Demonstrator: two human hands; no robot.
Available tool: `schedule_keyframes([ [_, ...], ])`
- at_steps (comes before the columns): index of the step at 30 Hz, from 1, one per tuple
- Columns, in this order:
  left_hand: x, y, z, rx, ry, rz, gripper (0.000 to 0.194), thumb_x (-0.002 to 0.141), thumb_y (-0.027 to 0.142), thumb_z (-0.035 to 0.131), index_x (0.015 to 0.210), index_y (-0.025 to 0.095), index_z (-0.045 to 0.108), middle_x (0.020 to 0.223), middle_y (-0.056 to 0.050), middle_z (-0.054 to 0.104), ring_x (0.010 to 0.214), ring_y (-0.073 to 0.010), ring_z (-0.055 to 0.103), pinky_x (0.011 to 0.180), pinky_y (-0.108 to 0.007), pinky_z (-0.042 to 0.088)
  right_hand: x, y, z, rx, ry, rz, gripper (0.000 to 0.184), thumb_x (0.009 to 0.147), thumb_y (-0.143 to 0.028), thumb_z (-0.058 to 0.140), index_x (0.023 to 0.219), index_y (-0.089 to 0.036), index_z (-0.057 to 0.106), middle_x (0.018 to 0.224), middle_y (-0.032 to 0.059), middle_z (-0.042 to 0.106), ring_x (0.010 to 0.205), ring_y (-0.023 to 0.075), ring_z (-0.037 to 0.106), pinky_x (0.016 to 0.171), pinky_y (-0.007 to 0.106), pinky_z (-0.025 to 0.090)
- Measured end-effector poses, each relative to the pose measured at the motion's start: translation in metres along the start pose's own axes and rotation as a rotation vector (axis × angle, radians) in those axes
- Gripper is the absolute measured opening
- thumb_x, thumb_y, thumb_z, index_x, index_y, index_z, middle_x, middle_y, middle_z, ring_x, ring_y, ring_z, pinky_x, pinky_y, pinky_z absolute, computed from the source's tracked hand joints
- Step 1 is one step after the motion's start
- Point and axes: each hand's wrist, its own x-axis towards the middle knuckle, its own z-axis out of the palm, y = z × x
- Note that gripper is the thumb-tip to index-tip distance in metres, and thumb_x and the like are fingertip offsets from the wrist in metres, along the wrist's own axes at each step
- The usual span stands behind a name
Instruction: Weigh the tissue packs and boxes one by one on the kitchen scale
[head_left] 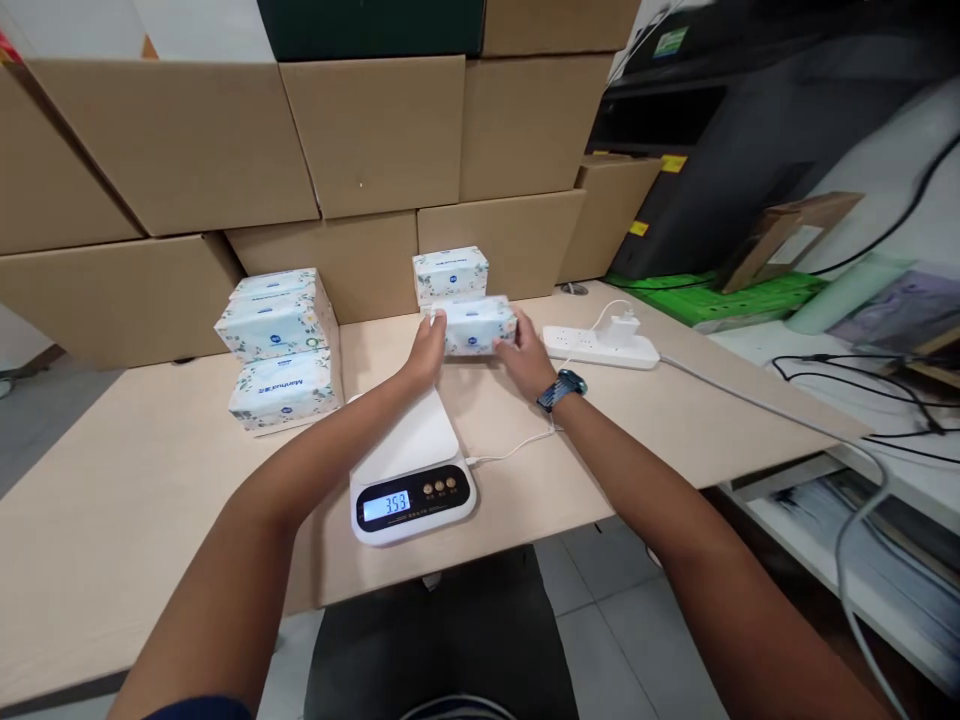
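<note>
Between my two hands is a white tissue pack (476, 328) with a floral print, slightly blurred. My left hand (429, 350) grips its left end and my right hand (529, 358), with a watch on the wrist, grips its right end. Right behind it stand more tissue packs (450, 272), partly covered by the held one. A further stack of tissue packs (281, 345) is on the left of the table. Below my left forearm lies a white digital scale (412, 470), its lit display reading about 3.53; the forearm hides part of its plate.
Cardboard boxes (375, 140) form a wall along the table's back. A white power strip (600, 345) with a plugged-in adapter sits right of my right hand, its cable running right. A thin white cable (514, 450) joins the scale. A dark chair (442, 640) stands at the front edge.
</note>
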Motion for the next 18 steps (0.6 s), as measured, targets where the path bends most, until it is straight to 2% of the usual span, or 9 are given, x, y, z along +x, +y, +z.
schedule_keyframes([
  [2, 0.014, -0.007, 0.0, 0.034, 0.047, -0.042, 0.065, 0.109, 0.068, 0.047, 0.14, 0.013, 0.065, 0.157, -0.022, 0.07, 0.153, -0.0341, 0.063, 0.132, -0.046, 0.046, -0.001, 0.006, 0.003, -0.091, -0.036, 0.043, 0.078, 0.095, -0.036, 0.055, 0.169, -0.018, 0.041, 0.164, 0.0203, 0.062, 0.144, 0.0357, 0.067, 0.127, 0.063, 0.054],
  [4, 0.022, -0.008, -0.003, 0.064, 0.069, -0.072, 0.067, 0.106, 0.073, 0.052, 0.132, 0.014, 0.069, 0.146, -0.022, 0.077, 0.149, -0.0366, 0.066, 0.131, -0.049, 0.047, -0.002, 0.007, 0.005, -0.181, -0.043, 0.067, 0.076, 0.096, -0.032, 0.052, 0.169, -0.015, 0.042, 0.164, 0.0242, 0.06, 0.143, 0.0416, 0.066, 0.124, 0.07, 0.054],
  [6, 0.024, -0.002, -0.007, 0.099, 0.061, -0.073, 0.066, 0.106, 0.073, 0.051, 0.129, 0.014, 0.07, 0.147, -0.022, 0.076, 0.152, -0.0361, 0.063, 0.133, -0.049, 0.045, -0.001, 0.006, 0.005, -0.254, -0.047, 0.071, 0.073, 0.098, -0.03, 0.05, 0.168, -0.013, 0.043, 0.164, 0.0268, 0.058, 0.146, 0.0464, 0.063, 0.122, 0.073, 0.053],
  [9, 0.014, 0.011, -0.015, 0.164, 0.019, -0.044, 0.064, 0.108, 0.07, 0.049, 0.133, 0.015, 0.07, 0.162, -0.019, 0.066, 0.164, -0.0329, 0.052, 0.14, -0.048, 0.036, 0.002, 0.005, 0.003, -0.324, -0.092, 0.048, 0.067, 0.099, -0.027, 0.047, 0.165, -0.013, 0.049, 0.165, 0.0252, 0.056, 0.15, 0.0446, 0.06, 0.125, 0.069, 0.053],
  [13, -0.03, 0.028, -0.041, 0.27, -0.032, 0.023, 0.06, 0.108, 0.061, 0.057, 0.15, 0.019, 0.064, 0.177, -0.013, 0.051, 0.171, -0.0276, 0.041, 0.145, -0.046, 0.028, 0.002, 0.011, 0.007, -0.361, -0.203, 0.004, 0.07, 0.099, -0.023, 0.047, 0.169, -0.016, 0.045, 0.175, 0.0179, 0.049, 0.16, 0.0347, 0.053, 0.133, 0.059, 0.05],
  [15, -0.062, 0.032, -0.063, 0.363, -0.037, 0.081, 0.063, 0.108, 0.058, 0.059, 0.159, 0.021, 0.059, 0.18, -0.01, 0.047, 0.172, -0.0267, 0.039, 0.146, -0.047, 0.025, -0.001, 0.014, 0.01, -0.371, -0.241, 0.002, 0.076, 0.099, -0.024, 0.048, 0.174, -0.013, 0.037, 0.179, 0.0193, 0.043, 0.163, 0.0353, 0.05, 0.134, 0.059, 0.048],
  [18, -0.111, 0.028, -0.111, 0.677, -0.052, 0.364, 0.069, 0.109, 0.061, 0.055, 0.168, 0.024, 0.05, 0.183, -0.01, 0.043, 0.174, -0.0281, 0.036, 0.147, -0.051, 0.025, -0.008, 0.011, 0.009, -0.389, -0.234, -0.004, 0.083, 0.099, -0.028, 0.05, 0.177, -0.007, 0.028, 0.186, 0.0261, 0.024, 0.167, 0.0447, 0.041, 0.133, 0.071, 0.042],
])
